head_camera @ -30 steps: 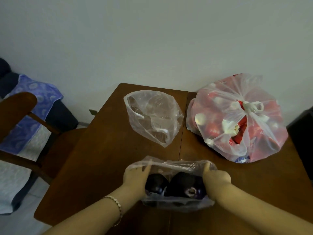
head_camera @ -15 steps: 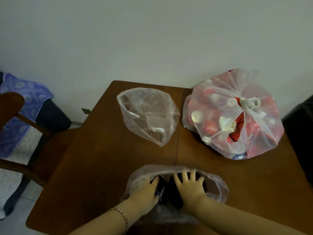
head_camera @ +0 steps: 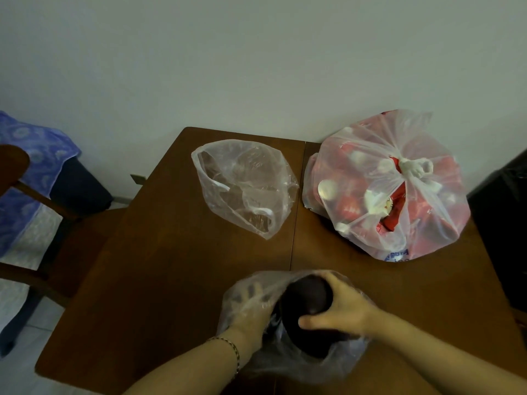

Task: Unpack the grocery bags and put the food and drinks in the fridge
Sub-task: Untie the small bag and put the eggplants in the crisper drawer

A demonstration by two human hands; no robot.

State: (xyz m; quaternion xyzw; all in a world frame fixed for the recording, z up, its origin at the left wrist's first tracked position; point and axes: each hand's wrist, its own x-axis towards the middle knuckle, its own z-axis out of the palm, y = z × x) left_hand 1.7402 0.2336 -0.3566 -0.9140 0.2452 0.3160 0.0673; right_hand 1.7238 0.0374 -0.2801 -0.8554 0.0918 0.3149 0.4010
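Note:
A clear plastic bag [head_camera: 336, 363] lies at the near edge of the wooden table [head_camera: 171, 266]. My right hand [head_camera: 339, 312] grips a dark purple eggplant [head_camera: 306, 297] at the bag's mouth, thumb underneath and fingers over the top. My left hand [head_camera: 248, 312] is inside the bag to the left of the eggplant. It shows only through the plastic, with fingers stretched forward against the bag wall. More dark produce lies below the eggplant, mostly hidden. A tied bag of red and white packs [head_camera: 393, 189] stands at the back right.
An empty clear bag [head_camera: 245, 189] sits open at the table's back middle. A wooden chair [head_camera: 71, 238] stands at the left, with a blue patterned cloth [head_camera: 34, 166] behind it. A dark object [head_camera: 502, 223] borders the table's right side. The wall is close behind.
My right hand went from resting flat on the produce to gripping one eggplant and raising it at the bag's mouth. My left hand slid deeper under the plastic.

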